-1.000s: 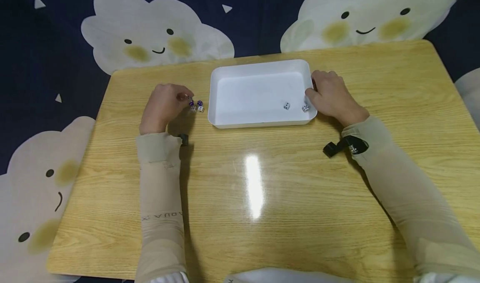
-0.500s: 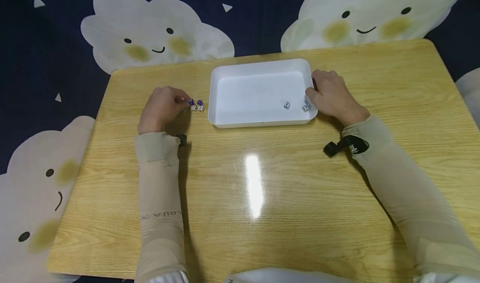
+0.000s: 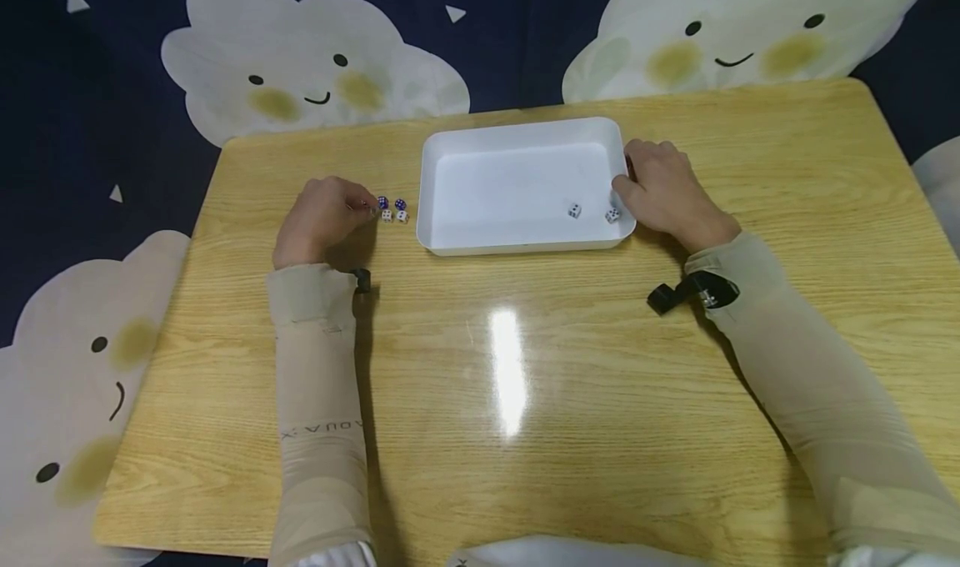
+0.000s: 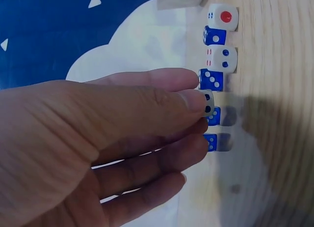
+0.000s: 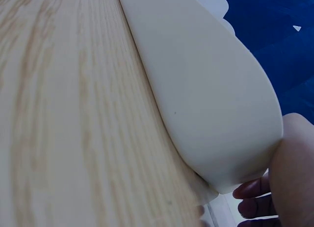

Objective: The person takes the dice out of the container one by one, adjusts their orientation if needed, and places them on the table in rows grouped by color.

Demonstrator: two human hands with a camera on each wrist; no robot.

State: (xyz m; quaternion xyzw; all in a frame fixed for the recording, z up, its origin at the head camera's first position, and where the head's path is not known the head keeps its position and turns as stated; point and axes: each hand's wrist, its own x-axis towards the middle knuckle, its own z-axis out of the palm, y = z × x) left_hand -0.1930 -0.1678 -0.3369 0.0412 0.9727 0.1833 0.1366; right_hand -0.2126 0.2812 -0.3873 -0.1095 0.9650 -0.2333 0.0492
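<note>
My left hand (image 3: 321, 217) is at the left end of a row of small dice, left of the white tray (image 3: 487, 246). Between its thumb and index finger it pinches a white die (image 4: 209, 104), seen in the left wrist view with blue pips. Beyond the fingertips stand two blue dice (image 3: 401, 205) and two white dice (image 3: 402, 216) in pairs. More blue dice (image 4: 211, 142) are partly covered by the fingers. My right hand (image 3: 667, 192) grips the tray's right end, thumb over the rim and fingers on the outer wall. Two white dice (image 3: 574, 211) lie inside the tray near that end.
The wooden table (image 3: 450, 367) carries everything, its back edge against a dark cloth with cloud faces (image 3: 315, 58). A bright light reflection shows on the table's middle. Small black cameras (image 3: 663, 298) sit on both wrists.
My left hand has shifted slightly left and toward me, its fingertips coming down beside the dice. The right hand and the tray have stayed in place.
</note>
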